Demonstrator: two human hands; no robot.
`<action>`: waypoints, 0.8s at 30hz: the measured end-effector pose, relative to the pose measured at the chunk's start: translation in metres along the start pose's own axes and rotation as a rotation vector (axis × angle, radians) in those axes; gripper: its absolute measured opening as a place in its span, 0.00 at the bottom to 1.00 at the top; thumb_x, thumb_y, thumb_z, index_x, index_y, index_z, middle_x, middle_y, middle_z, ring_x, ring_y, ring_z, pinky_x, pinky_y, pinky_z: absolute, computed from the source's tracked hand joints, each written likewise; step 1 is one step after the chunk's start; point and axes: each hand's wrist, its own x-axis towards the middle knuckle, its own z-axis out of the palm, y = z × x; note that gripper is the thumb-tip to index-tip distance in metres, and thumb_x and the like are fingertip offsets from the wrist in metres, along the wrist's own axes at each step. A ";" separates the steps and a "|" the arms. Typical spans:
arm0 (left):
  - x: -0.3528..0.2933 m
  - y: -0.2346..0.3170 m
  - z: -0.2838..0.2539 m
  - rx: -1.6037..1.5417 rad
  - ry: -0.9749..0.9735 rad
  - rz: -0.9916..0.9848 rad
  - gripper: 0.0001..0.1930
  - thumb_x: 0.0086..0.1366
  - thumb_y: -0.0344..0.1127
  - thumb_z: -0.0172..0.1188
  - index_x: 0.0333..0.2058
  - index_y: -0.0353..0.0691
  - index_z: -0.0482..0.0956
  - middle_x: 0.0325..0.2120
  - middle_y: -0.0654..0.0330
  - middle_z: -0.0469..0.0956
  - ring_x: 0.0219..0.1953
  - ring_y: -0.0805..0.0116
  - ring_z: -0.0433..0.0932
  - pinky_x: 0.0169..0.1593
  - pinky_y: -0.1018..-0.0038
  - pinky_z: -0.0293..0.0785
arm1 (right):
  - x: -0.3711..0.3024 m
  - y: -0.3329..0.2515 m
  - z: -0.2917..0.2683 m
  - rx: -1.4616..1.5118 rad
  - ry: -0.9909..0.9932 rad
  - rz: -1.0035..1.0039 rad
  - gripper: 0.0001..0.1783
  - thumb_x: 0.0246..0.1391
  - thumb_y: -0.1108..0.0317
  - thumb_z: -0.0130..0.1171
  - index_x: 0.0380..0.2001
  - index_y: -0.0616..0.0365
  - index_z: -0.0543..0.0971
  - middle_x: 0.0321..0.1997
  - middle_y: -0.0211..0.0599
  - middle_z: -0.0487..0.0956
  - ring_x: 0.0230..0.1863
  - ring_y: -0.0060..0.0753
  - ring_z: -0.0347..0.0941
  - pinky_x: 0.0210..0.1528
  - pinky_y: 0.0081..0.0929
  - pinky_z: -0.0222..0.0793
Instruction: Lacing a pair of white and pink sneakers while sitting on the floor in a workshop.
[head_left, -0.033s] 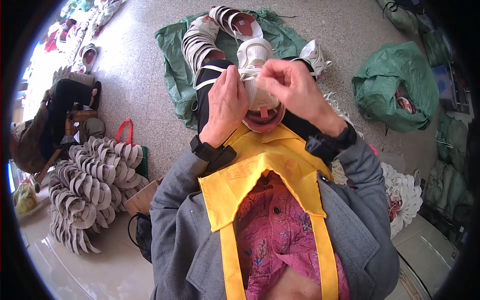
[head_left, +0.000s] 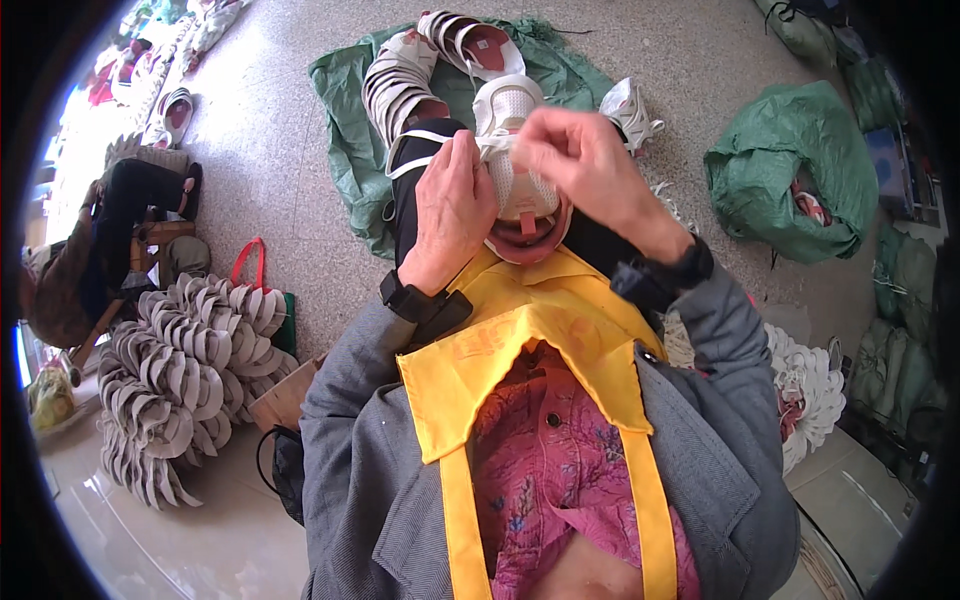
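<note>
We took clock positions about the centre of the view. The shoe [head_left: 507, 188] lay near 12 o'clock, between the hands: off-white mesh over the rounded forward part, smoother pale panels, a padded pink collar toward the wearer and a small pink tab inside it. A flat white lace [head_left: 425, 136] looped out to its left.

Left hand [head_left: 452, 205], between 11 and 12: fingers bunched at the laced edge; we could not tell whether they pinched the lace. Right hand [head_left: 590, 170], at 1: fingers curled toward the thumb; we could not tell whether anything was gripped.

At 11 we noted nested shoe uppers [head_left: 392, 90] in a curved row on a crinkled green plastic sheet [head_left: 343, 150]. A creased green sack [head_left: 780, 150] sat at 2. Between 8 and 9 we recorded heaped grey crescent-shaped pieces [head_left: 185, 370]. The yellow apron [head_left: 550, 290], smooth cloth, bore reddish smudges. One upper carried a white label [head_left: 484, 44], too small for us to read.
</note>
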 end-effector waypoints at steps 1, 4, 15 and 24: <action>-0.001 0.001 -0.001 -0.027 -0.018 -0.019 0.09 0.60 0.22 0.57 0.36 0.36 0.67 0.27 0.51 0.71 0.28 0.48 0.76 0.31 0.60 0.71 | 0.009 -0.013 -0.006 -0.042 -0.003 0.045 0.09 0.60 0.67 0.59 0.30 0.63 0.80 0.25 0.24 0.76 0.26 0.14 0.70 0.29 0.18 0.67; -0.001 0.001 -0.007 -0.119 -0.039 -0.040 0.09 0.59 0.23 0.62 0.35 0.35 0.70 0.26 0.54 0.73 0.27 0.59 0.77 0.32 0.67 0.74 | 0.029 0.005 -0.021 0.112 -0.028 0.125 0.11 0.63 0.64 0.58 0.31 0.59 0.81 0.23 0.20 0.73 0.23 0.10 0.66 0.25 0.14 0.62; 0.020 0.010 -0.009 -0.595 -0.334 -0.195 0.11 0.66 0.25 0.62 0.45 0.36 0.72 0.35 0.61 0.82 0.35 0.78 0.80 0.39 0.80 0.76 | 0.029 0.003 -0.017 0.239 -0.111 0.200 0.11 0.66 0.63 0.55 0.32 0.55 0.80 0.23 0.18 0.71 0.22 0.10 0.64 0.23 0.11 0.59; 0.039 -0.006 -0.024 -0.860 -0.261 -0.221 0.05 0.66 0.24 0.60 0.37 0.32 0.72 0.31 0.60 0.83 0.33 0.78 0.81 0.38 0.80 0.79 | 0.037 0.019 -0.024 0.362 -0.126 0.183 0.11 0.66 0.64 0.55 0.34 0.58 0.80 0.23 0.19 0.71 0.21 0.09 0.62 0.23 0.10 0.56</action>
